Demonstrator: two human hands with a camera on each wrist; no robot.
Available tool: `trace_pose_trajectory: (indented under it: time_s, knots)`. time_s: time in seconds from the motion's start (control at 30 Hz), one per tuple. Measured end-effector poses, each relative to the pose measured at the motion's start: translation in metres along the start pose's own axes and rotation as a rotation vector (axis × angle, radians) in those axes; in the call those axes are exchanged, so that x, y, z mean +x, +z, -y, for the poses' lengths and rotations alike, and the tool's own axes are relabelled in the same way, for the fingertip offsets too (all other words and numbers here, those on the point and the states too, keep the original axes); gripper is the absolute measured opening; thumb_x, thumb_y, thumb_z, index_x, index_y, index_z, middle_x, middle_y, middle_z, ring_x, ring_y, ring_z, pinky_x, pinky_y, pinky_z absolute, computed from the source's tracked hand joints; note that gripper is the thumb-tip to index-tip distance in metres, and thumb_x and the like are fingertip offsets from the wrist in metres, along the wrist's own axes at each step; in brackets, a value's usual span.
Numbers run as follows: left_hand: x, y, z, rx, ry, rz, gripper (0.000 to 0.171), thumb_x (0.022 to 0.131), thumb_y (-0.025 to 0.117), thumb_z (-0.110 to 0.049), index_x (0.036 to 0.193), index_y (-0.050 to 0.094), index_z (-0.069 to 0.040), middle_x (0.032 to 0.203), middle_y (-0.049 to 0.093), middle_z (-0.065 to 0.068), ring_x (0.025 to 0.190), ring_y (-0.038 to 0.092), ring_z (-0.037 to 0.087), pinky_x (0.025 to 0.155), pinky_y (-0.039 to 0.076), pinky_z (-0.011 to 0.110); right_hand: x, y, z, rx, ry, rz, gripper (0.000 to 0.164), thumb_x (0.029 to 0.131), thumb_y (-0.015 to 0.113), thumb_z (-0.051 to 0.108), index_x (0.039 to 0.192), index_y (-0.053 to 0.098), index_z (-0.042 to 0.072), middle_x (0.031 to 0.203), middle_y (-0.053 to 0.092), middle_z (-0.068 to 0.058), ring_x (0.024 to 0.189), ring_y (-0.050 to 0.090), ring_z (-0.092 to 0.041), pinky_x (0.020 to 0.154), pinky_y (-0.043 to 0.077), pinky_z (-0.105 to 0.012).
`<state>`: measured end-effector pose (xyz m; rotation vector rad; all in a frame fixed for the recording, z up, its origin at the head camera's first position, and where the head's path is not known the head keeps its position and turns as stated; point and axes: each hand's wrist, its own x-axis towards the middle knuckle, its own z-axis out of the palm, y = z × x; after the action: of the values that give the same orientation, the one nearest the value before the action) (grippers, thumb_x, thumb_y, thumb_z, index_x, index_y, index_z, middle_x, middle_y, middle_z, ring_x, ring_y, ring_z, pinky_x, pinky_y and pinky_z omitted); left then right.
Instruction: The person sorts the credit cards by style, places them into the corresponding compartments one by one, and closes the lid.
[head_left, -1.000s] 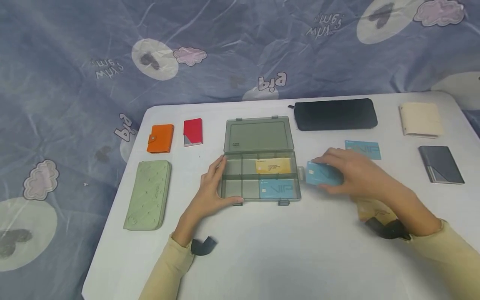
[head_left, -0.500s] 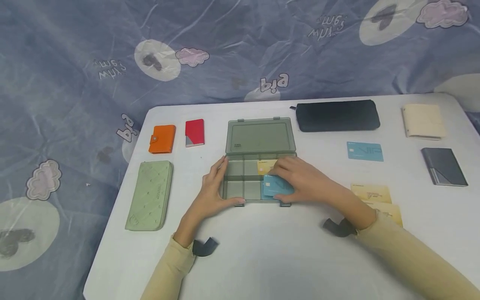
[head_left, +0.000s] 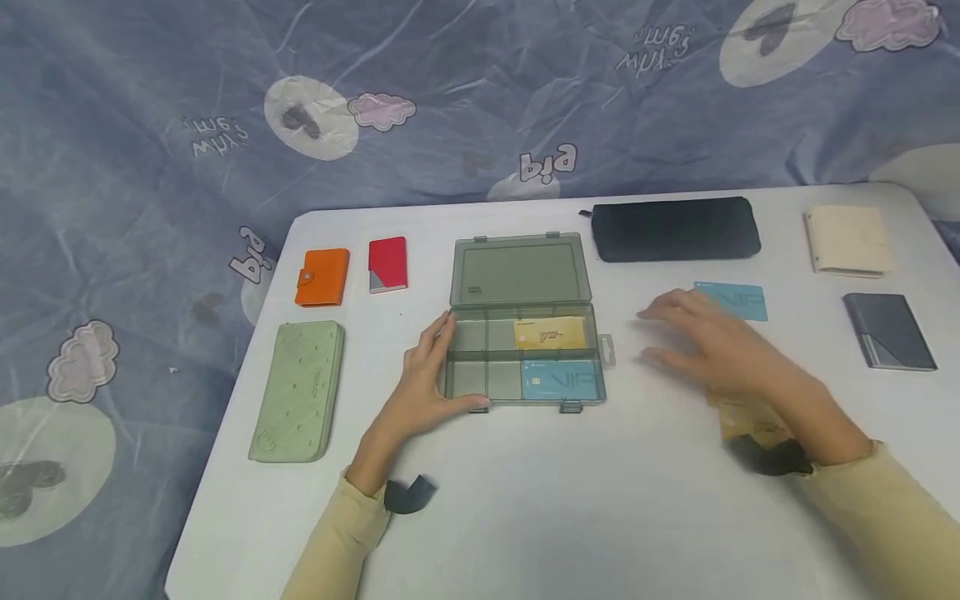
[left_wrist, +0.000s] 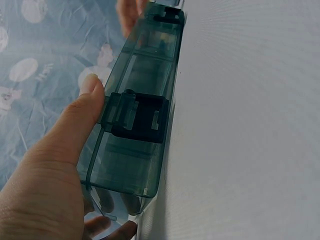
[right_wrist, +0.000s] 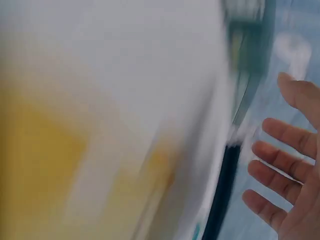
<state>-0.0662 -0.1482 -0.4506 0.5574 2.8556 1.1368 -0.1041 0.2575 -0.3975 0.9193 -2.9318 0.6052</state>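
Observation:
A translucent green compartment box (head_left: 467, 377) lies on the table with its lid (head_left: 521, 268) folded back. One gold card (head_left: 551, 333) is in its rear right compartment, and blue VIP card material (head_left: 558, 381) fills the front right one. My left hand (head_left: 427, 383) holds the box's left end, thumb (left_wrist: 90, 107) on the front rim near a latch (left_wrist: 142, 117) and fingers around the side. To the right of the box, my right hand (head_left: 720, 346) hovers with nothing in it, fingers spread in the right wrist view. Near it are another blue card (head_left: 746, 302) and gold cards (head_left: 753, 423), partly covered by the arm.
Behind the box lies a black pouch (head_left: 675, 230). A cream notebook (head_left: 847, 240) and a dark card case (head_left: 890, 331) are at the right. On the left are an orange card holder (head_left: 323, 277), a red card case (head_left: 387, 264) and a green wallet (head_left: 298, 390).
My right hand carried a blue card leftward into the box's front right compartment, let go of it, and moved back right. My left hand stays at the box.

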Motion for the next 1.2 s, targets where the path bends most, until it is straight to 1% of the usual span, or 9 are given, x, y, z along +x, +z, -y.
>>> trace_pose_trajectory:
  time_s: [0.17, 0.27, 0.33, 0.47, 0.57, 0.73, 0.83, 1.0, 1.2]
  knots:
    - [-0.001, 0.000, -0.002, -0.005, -0.006, -0.001, 0.115, 0.064, 0.074, -0.063, 0.151, 0.011, -0.018, 0.156, 0.008, -0.004, 0.138, 0.019, 0.018, 0.101, 0.024, 0.048, -0.021, -0.017, -0.063, 0.006, 0.186, 0.025, 0.051, 0.082, 0.071, 0.030, 0.124, 0.055, 0.005, 0.128, 0.048, -0.015, 0.117, 0.039, -0.038, 0.093, 0.031, -0.054]
    - [-0.002, -0.001, -0.002, -0.011, -0.013, -0.003, 0.115, 0.064, 0.074, -0.062, 0.151, 0.012, -0.018, 0.156, 0.009, -0.005, 0.137, 0.019, 0.019, 0.101, 0.024, 0.049, -0.025, -0.018, -0.078, 0.024, 0.274, 0.076, 0.058, 0.084, 0.068, 0.031, 0.130, 0.049, 0.001, 0.136, 0.038, -0.023, 0.121, 0.030, -0.045, 0.094, 0.027, -0.060]
    - [-0.003, 0.000, -0.001, -0.016, -0.012, -0.005, 0.115, 0.064, 0.074, -0.062, 0.151, 0.012, -0.018, 0.156, 0.008, -0.005, 0.138, 0.020, 0.018, 0.101, 0.024, 0.049, -0.025, -0.017, -0.077, 0.020, 0.291, 0.103, 0.060, 0.085, 0.067, 0.032, 0.132, 0.048, 0.001, 0.139, 0.035, -0.025, 0.122, 0.029, -0.046, 0.094, 0.026, -0.061]
    - [-0.002, 0.000, -0.001, -0.015, -0.008, -0.005, 0.115, 0.064, 0.074, -0.061, 0.151, 0.012, -0.018, 0.156, 0.008, -0.005, 0.137, 0.021, 0.018, 0.100, 0.024, 0.048, -0.023, -0.016, -0.064, 0.012, 0.245, 0.105, 0.058, 0.081, 0.071, 0.025, 0.130, 0.050, 0.001, 0.135, 0.040, -0.022, 0.119, 0.034, -0.041, 0.094, 0.030, -0.056]
    - [-0.001, -0.001, -0.002, -0.012, -0.008, -0.005, 0.116, 0.064, 0.075, -0.061, 0.151, 0.012, -0.018, 0.156, 0.009, -0.004, 0.136, 0.022, 0.018, 0.099, 0.025, 0.047, -0.020, -0.016, -0.064, -0.009, 0.198, 0.083, 0.058, 0.076, 0.076, 0.022, 0.125, 0.054, 0.000, 0.126, 0.046, -0.018, 0.113, 0.039, -0.036, 0.092, 0.033, -0.052]
    - [0.000, -0.001, -0.002, -0.003, 0.002, -0.004, 0.116, 0.064, 0.074, -0.062, 0.151, 0.012, -0.018, 0.156, 0.009, -0.004, 0.137, 0.021, 0.016, 0.099, 0.024, 0.046, -0.012, -0.015, -0.072, -0.046, 0.176, 0.056, 0.056, 0.066, 0.082, 0.024, 0.112, 0.059, 0.002, 0.109, 0.051, -0.012, 0.099, 0.043, -0.027, 0.084, 0.037, -0.043]
    - [-0.001, -0.001, -0.002, -0.001, 0.004, -0.006, 0.116, 0.064, 0.074, -0.062, 0.151, 0.012, -0.017, 0.156, 0.009, -0.004, 0.138, 0.021, 0.016, 0.100, 0.023, 0.047, -0.004, -0.014, -0.074, -0.043, 0.190, 0.088, 0.057, 0.065, 0.083, 0.027, 0.109, 0.058, 0.001, 0.105, 0.053, -0.011, 0.096, 0.042, -0.026, 0.081, 0.036, -0.042]
    - [-0.002, -0.001, -0.001, -0.008, -0.008, -0.002, 0.116, 0.064, 0.074, -0.063, 0.151, 0.012, -0.018, 0.156, 0.008, -0.005, 0.137, 0.021, 0.018, 0.100, 0.024, 0.048, 0.003, -0.014, -0.075, -0.040, 0.256, 0.176, 0.063, 0.066, 0.082, 0.034, 0.110, 0.055, -0.001, 0.108, 0.053, -0.014, 0.099, 0.040, -0.028, 0.084, 0.035, -0.045]
    - [-0.001, 0.000, -0.001, -0.006, -0.001, -0.003, 0.116, 0.064, 0.073, -0.064, 0.151, 0.011, -0.019, 0.156, 0.008, -0.005, 0.136, 0.021, 0.018, 0.100, 0.025, 0.049, 0.001, -0.017, -0.069, -0.020, 0.291, 0.204, 0.066, 0.068, 0.080, 0.028, 0.115, 0.048, -0.005, 0.109, 0.054, -0.019, 0.098, 0.047, -0.030, 0.085, 0.041, -0.048]
